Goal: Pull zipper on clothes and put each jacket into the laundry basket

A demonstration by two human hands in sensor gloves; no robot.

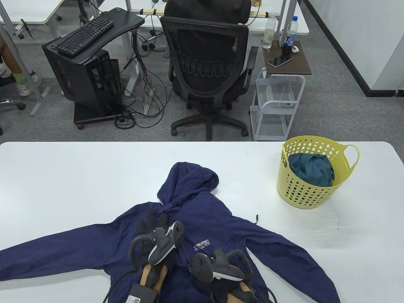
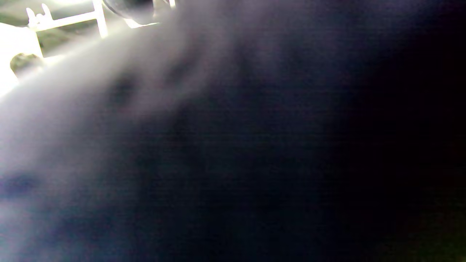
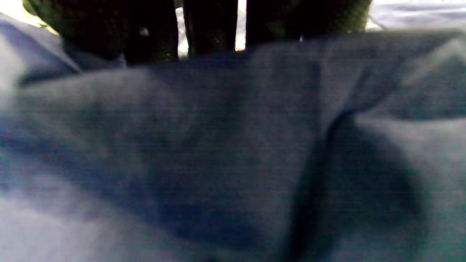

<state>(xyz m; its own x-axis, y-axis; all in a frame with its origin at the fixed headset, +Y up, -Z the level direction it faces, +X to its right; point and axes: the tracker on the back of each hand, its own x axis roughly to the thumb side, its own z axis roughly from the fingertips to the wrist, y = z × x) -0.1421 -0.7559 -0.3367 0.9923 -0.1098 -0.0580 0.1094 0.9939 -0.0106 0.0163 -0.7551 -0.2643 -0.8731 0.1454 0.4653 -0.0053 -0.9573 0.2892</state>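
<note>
At the bottom centre of the table view a navy hooded jacket (image 1: 217, 227) lies spread flat on the white table (image 1: 79, 176), sleeves out to lower left and lower right, hood pointing up the frame. Thin, slightly creased fabric; a small white logo sits on the chest. The left hand (image 1: 154, 225) rests on the jacket just below the hood, dark gloved fingers laid on the cloth; whether they pinch anything cannot be told. The right hand (image 1: 217, 271) lies lower, near the jacket's middle, its tracker covering the fingers; grip cannot be told. Both wrist views are filled with blurred navy fabric.

At middle right stands a yellow perforated plastic laundry basket (image 1: 315, 192), well apart from the jacket, a teal garment (image 1: 311, 170) bunched inside.

Beyond the table: grey carpet, a black mesh office chair (image 1: 208, 69) at top centre, a white wire trolley (image 1: 276, 104) to its right, a black computer stand with keyboard (image 1: 83, 34) at upper left.
</note>
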